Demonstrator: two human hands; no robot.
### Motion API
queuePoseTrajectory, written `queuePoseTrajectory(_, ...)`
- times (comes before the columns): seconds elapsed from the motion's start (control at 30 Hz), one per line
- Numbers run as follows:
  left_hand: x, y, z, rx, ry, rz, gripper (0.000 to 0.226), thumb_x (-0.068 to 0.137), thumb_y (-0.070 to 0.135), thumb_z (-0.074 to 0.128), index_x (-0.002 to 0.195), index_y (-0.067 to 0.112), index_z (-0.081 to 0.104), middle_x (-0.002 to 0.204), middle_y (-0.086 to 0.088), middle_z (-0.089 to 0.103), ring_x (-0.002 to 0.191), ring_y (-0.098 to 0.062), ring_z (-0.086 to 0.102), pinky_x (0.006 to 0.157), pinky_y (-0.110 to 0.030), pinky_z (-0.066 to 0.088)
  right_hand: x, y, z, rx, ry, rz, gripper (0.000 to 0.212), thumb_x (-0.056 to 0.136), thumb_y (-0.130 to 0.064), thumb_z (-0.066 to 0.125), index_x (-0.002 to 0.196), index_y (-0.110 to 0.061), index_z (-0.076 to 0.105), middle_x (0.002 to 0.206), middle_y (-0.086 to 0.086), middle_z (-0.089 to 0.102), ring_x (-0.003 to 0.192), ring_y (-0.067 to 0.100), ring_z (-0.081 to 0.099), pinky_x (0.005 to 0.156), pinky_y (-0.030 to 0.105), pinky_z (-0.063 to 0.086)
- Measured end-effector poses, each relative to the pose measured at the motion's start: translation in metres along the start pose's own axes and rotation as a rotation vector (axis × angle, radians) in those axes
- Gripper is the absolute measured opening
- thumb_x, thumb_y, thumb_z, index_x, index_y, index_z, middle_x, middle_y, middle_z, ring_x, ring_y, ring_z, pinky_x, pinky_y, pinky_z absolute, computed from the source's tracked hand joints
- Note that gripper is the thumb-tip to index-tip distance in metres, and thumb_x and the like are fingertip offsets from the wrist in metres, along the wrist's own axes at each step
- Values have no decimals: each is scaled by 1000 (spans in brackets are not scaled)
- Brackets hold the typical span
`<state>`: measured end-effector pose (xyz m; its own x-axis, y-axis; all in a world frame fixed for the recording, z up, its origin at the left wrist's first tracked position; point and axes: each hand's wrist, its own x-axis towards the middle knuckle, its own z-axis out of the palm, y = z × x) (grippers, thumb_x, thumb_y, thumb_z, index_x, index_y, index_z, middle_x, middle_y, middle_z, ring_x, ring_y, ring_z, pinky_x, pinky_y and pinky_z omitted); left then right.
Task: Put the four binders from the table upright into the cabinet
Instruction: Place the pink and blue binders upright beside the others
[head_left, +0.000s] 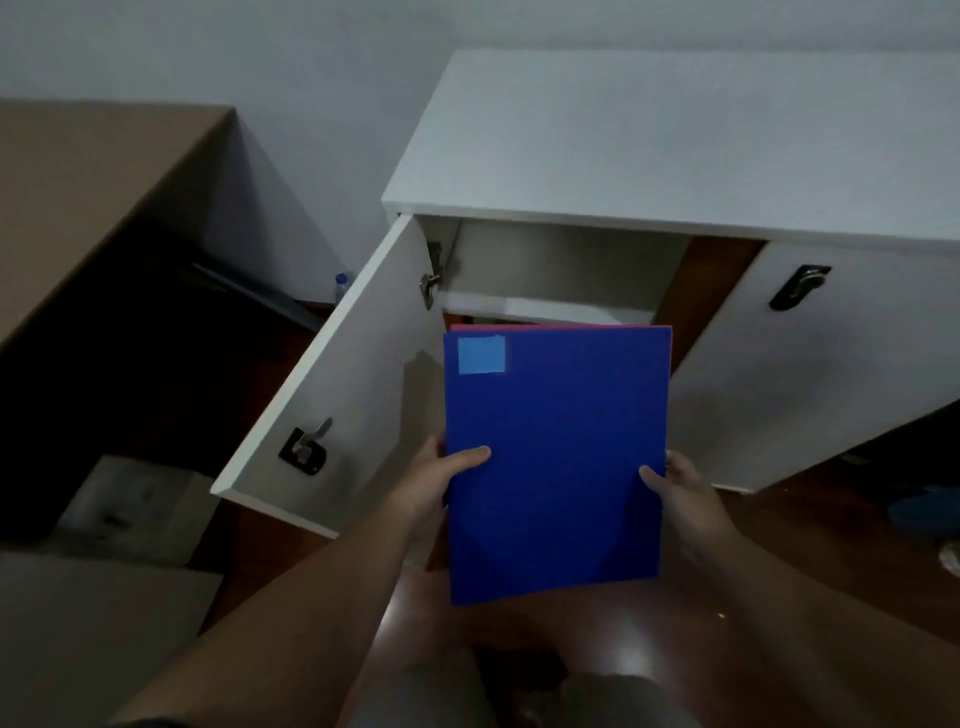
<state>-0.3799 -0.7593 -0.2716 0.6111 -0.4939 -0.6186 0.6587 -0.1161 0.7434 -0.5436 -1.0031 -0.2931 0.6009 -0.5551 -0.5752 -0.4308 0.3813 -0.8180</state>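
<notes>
I hold a blue binder (558, 457) with a pale blue label at its top left corner, flat side facing me, in front of the open cabinet (649, 140). A thin red edge of another binder (550, 327) shows just behind its top. My left hand (441, 478) grips the left edge, thumb on the cover. My right hand (680, 488) grips the right edge. The cabinet's left door (337, 395) is swung open; inside, a white shelf (545, 309) shows above the binder. The lower compartment is hidden by the binder.
The cabinet's right door (831, 364) is closed, with a black handle (800, 293). A brown table (93, 187) stands at the left, dark underneath. A grey box (130, 509) lies on the wooden floor at lower left. A small bottle (341, 283) stands by the wall.
</notes>
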Motion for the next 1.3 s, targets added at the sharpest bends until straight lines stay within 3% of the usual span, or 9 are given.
queuePoseTrajectory(0.1, 37, -40, -17, -46, 20, -17, 82, 60, 19, 88, 133, 22, 51, 121, -4, 71, 101, -23, 73, 81, -40, 60, 36, 51, 4, 10, 8, 20, 16, 94, -20, 57, 107, -28, 62, 114, -2, 67, 102, 22, 66, 83, 44, 54)
queuePoseTrajectory(0.17, 63, -65, -24, -57, 7, -36, 82, 58, 19, 89, 131, 24, 52, 114, -2, 74, 98, -22, 74, 78, -40, 60, 59, 83, 6, 45, 33, 41, 17, 94, -18, 57, 107, -27, 63, 114, 0, 68, 102, 24, 66, 86, 48, 53)
queuePoseTrajectory(0.37, 142, -116, -47, -43, -3, -45, 85, 61, 16, 88, 137, 26, 49, 126, -5, 69, 110, -27, 69, 96, -51, 54, 123, 143, 20, 71, 70, 60, 18, 94, -17, 57, 104, -29, 63, 103, -7, 72, 87, 12, 71, 65, 30, 54)
queuePoseTrajectory(0.47, 182, -137, -58, -65, 6, -33, 82, 62, 15, 89, 134, 26, 52, 122, -4, 71, 108, -26, 70, 91, -46, 57, 159, 163, 27, 63, 59, 31, 16, 94, -17, 56, 106, -25, 62, 103, -7, 72, 90, 13, 71, 62, 25, 54)
queuePoseTrajectory(0.6, 226, -163, -69, -80, 4, 61, 61, 73, 10, 82, 127, 24, 58, 117, -3, 74, 104, -25, 72, 81, -42, 60, 205, 182, 36, 61, 29, -24, 18, 96, -18, 52, 110, -25, 60, 110, -7, 68, 98, 15, 66, 73, 34, 52)
queuePoseTrajectory(0.77, 265, -163, -72, -93, -44, 225, 60, 73, 10, 81, 127, 26, 59, 118, -2, 74, 105, -25, 72, 76, -36, 61, 251, 174, 39, 57, 12, -197, 21, 96, -20, 51, 109, -35, 60, 108, -16, 68, 96, 6, 67, 75, 30, 51)
queuePoseTrajectory(0.9, 282, -143, -70, -109, -67, 335, 66, 69, 16, 83, 128, 27, 57, 118, 1, 73, 106, -23, 72, 81, -39, 60, 276, 151, 44, 68, -4, -347, 21, 96, -20, 51, 114, -29, 58, 110, -13, 69, 98, 11, 68, 79, 35, 52)
queuePoseTrajectory(1.1, 280, -122, -60, -177, -23, 412, 50, 78, 7, 78, 120, 27, 60, 117, -2, 72, 98, -22, 74, 71, -35, 61, 295, 125, 56, 82, -11, -373, 22, 95, -19, 52, 113, -30, 60, 111, -8, 70, 100, 14, 68, 80, 37, 52)
queuePoseTrajectory(1.3, 284, -109, -41, -96, 9, 515, 63, 58, 26, 88, 114, 36, 59, 115, 6, 72, 100, -17, 73, 75, -38, 61, 308, 89, 55, 136, -21, -365, 34, 95, -17, 50, 128, -23, 52, 122, 0, 63, 109, 19, 62, 88, 40, 49)
